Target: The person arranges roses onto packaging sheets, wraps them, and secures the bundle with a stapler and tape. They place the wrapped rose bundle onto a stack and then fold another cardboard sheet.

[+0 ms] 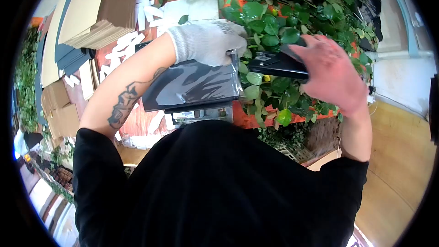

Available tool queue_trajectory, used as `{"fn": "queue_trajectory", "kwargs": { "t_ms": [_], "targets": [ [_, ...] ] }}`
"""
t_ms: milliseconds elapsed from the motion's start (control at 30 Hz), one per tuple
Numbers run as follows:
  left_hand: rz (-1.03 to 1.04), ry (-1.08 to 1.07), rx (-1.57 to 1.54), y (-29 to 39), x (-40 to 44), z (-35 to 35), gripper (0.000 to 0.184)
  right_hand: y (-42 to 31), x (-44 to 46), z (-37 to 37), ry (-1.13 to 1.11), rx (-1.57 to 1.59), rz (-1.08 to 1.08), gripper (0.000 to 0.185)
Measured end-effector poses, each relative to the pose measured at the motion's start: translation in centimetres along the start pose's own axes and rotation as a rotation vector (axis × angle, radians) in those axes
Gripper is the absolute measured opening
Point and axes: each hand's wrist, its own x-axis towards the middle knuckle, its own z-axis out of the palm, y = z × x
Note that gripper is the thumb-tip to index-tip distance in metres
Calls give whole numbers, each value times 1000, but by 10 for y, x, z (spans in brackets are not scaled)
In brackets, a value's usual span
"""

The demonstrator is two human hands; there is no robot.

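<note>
My left hand (211, 43), in a pale knit glove, is closed at the upper right edge of a glossy black plastic sheet (192, 84). A small metallic bit shows by its fingertips. The sheet lies over a low support, with a clear film along its right edge. To the right, my right hand (331, 71), reddish and seemingly gloved, is wrapped round what looks like a black stapler (276, 64). The stapler points left toward the sheet, apart from it, above green leaves. My fingers partly hide its rear end.
Leafy green stems (292, 9) cover the right of the red table (141, 121). A tall stack of brown cardboard sheets (96, 9) stands at the left, near scattered white strips (121, 48). A pale block (192, 9) lies beyond my left hand.
</note>
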Motion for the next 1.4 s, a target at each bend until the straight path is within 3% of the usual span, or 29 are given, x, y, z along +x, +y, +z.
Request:
{"fn": "queue_trajectory", "kwargs": {
  "t_ms": [67, 200, 267, 300, 533, 600, 633, 700, 800, 867, 1000, 1100, 1200, 1333, 1400],
  "targets": [
    [0, -24, -4, -1, 2, -3, 31, -7, -3, -11, -92, 14, 136, 61],
    [-62, -112, -14, 1, 4, -4, 33, -7, 4, 17, -150, 295, 79, 62],
    [73, 84, 60, -7, 2, 5, 36, -12, 9, 31, -157, 309, 114, 60],
    [51, 69, 66, -6, 1, 5, 38, -15, 18, 23, -265, 484, 181, 58],
    [50, 125, 106, -6, -1, 8, 37, -2, 16, 37, -166, 681, 184, 53],
    [65, 103, 11, -1, -5, 2, 36, 10, 18, 48, -254, 976, 145, 55],
    [201, 229, 31, -11, -8, 9, 39, 14, 21, 52, -250, 977, 143, 55],
    [167, 240, -37, -11, -14, 10, 41, 18, 25, 54, -267, 1035, 25, 57],
    [127, 267, -11, -6, -28, 11, 42, 15, 33, 53, -327, 1043, -9, 56],
    [77, 493, 230, 0, -41, 17, 38, 7, 34, 50, -376, 1019, 50, 54],
    [-264, 599, 245, 36, -92, 23, 42, -6, 34, 54, -253, 682, -2, 43],
    [-452, 555, 220, 46, -123, 46, 45, -15, 36, 48, -399, 410, 128, 37],
    [-481, 586, 299, 51, -135, 58, 51, -17, 30, 58, -220, 386, 69, 30],
    [-468, 606, 338, 46, -137, 64, 49, -25, 29, 41, -372, 309, 33, 39],
    [-488, 617, 306, 44, -138, 66, 53, -29, 14, 47, -40, 109, -52, 42]
  ]
}}
